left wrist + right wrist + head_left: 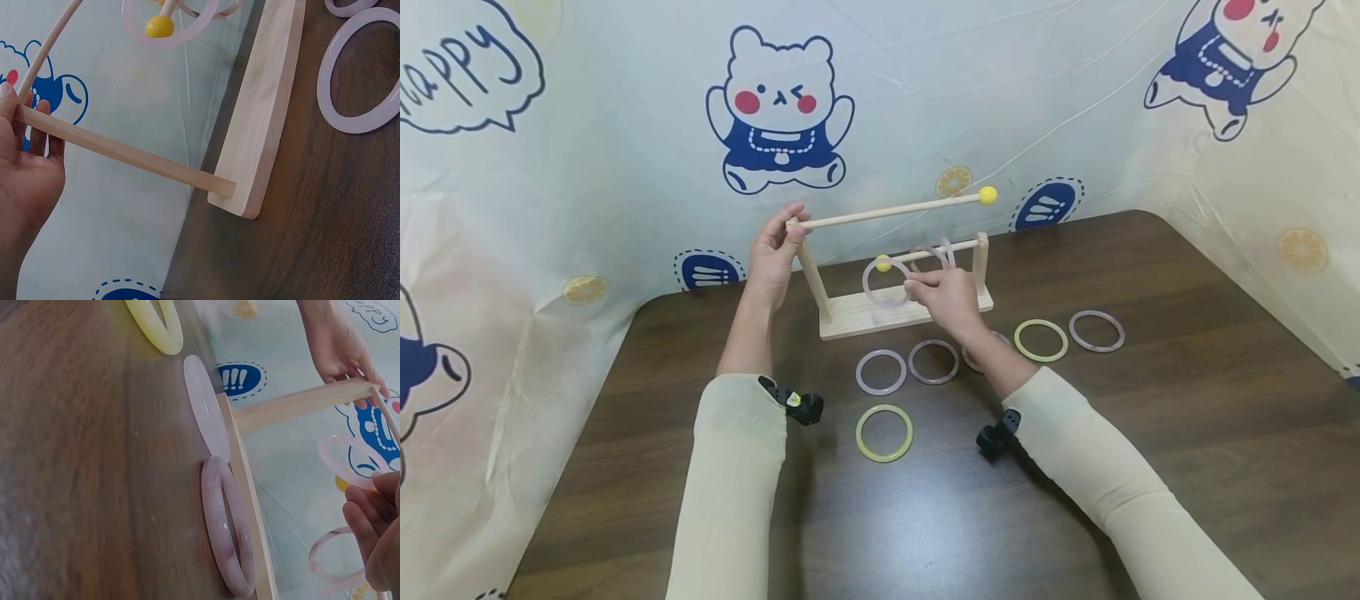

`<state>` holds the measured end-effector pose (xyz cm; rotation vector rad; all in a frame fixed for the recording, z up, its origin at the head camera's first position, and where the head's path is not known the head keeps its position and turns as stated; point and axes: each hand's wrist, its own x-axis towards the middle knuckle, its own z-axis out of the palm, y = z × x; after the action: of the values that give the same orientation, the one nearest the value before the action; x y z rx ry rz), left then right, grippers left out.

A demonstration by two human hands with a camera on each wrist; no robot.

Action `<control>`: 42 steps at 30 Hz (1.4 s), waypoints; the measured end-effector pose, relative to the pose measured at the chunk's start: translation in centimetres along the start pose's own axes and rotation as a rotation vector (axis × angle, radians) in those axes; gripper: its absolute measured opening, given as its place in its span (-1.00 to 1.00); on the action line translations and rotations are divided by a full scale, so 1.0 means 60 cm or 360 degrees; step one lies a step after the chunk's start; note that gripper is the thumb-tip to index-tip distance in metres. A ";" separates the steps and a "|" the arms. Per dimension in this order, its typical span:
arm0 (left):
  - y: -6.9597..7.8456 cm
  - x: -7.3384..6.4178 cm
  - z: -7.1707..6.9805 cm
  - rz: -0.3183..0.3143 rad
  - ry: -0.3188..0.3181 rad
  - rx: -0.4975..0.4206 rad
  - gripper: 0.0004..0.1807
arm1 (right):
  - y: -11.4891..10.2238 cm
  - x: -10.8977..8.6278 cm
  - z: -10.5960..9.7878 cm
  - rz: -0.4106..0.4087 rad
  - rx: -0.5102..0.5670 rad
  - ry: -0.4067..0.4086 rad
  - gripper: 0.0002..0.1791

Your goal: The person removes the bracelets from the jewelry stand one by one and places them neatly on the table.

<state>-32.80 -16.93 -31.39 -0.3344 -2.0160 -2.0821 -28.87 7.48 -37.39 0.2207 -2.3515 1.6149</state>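
Note:
On the table stands a wooden bangle stand (850,322) with two rods, each tipped with a yellow ball. My left hand (772,260) grips the top of its taller left post (125,149), where the upper rod (887,214) begins. Between thumb and fingers, my right hand (953,298) pinches a pale pink bangle (865,287). The lower rod's yellow ball (159,26) shows within that bangle's outline; whether the bangle is around the rod I cannot tell. Further right on this rod hang other bangles (950,252), partly hidden by the right hand.
In front of the stand lie a lilac bangle (859,372), a purplish bangle (912,367) and a yellow-green bangle (884,457). Another bangle is partly under the right forearm. To the right lie a second yellow-green bangle (1040,358) and a greyish-purple bangle (1097,349). A printed cloth hangs behind.

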 end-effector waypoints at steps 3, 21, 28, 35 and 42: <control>-0.001 0.000 -0.001 0.0002 -0.0001 0.0005 -0.58 | 0.000 -0.001 -0.003 0.0037 0.0042 -0.0025 -0.82; -0.002 0.001 0.000 -0.0025 0.0029 0.0012 -0.58 | 0.005 -0.002 -0.018 0.0161 0.0232 -0.0327 -0.80; 0.001 -0.001 0.001 -0.0034 0.0020 -0.0020 -0.62 | 0.004 -0.004 -0.023 0.0128 0.0187 -0.0401 -0.80; 0.004 -0.002 0.001 -0.0030 0.0007 -0.0005 -0.61 | 0.005 -0.008 -0.033 0.0039 0.0186 -0.0525 -0.88; 0.003 -0.001 0.001 -0.0014 0.0014 -0.0013 -0.61 | 0.007 -0.015 -0.040 0.0021 0.0095 -0.0581 -0.84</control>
<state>-32.67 -16.89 -31.24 -0.3183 -2.0080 -2.0939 -27.79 9.86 -37.24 0.5564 -2.5688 1.7799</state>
